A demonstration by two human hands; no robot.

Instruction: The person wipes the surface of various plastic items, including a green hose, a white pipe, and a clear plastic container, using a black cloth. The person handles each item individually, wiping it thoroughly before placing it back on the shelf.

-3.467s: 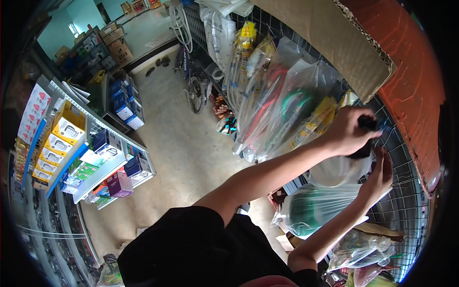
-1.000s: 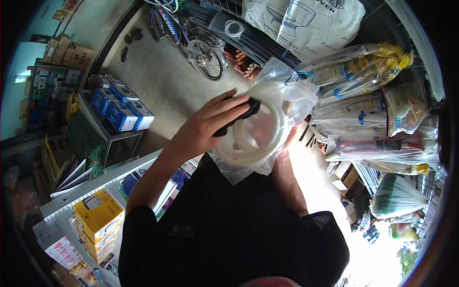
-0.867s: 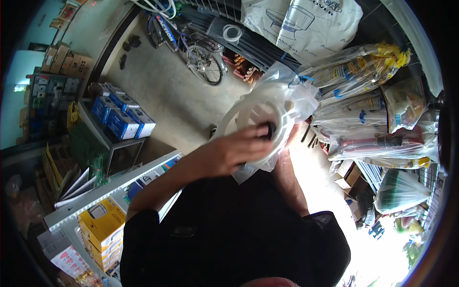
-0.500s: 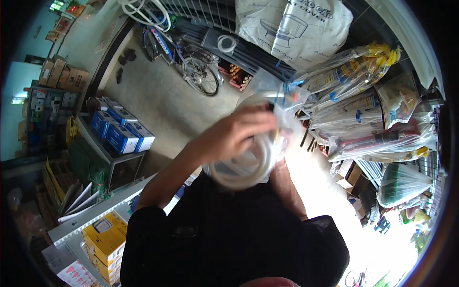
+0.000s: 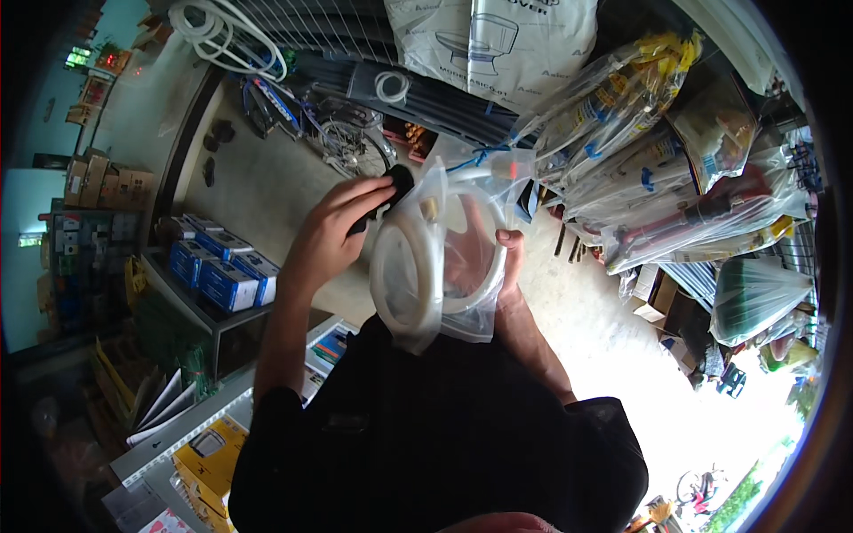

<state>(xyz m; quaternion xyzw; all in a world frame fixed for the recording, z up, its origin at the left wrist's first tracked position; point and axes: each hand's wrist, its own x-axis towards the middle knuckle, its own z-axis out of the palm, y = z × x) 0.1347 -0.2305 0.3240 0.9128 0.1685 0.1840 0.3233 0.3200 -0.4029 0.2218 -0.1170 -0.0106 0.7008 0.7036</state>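
White hose, wound into wide, smooth rings, sits in wrinkled clear plastic bags held up just in front of the person's black shirt, above the floor. A blue tie gathers the top, and a small tan end shows through the plastic. The right hand is clamped on the bags' right edge, thumb in front and fingers behind. The left hand, just beside the rings, has its fingers together, curled over a dark object. Below, the bare concrete floor runs from dim grey into strong glare at the lower right. Yellow boxes stand on a shelf at lower left, with blue-and-white boxes beyond. Farther off are bagged goods on the right, a bicycle and, at far left, brown cartons near a pale wall.
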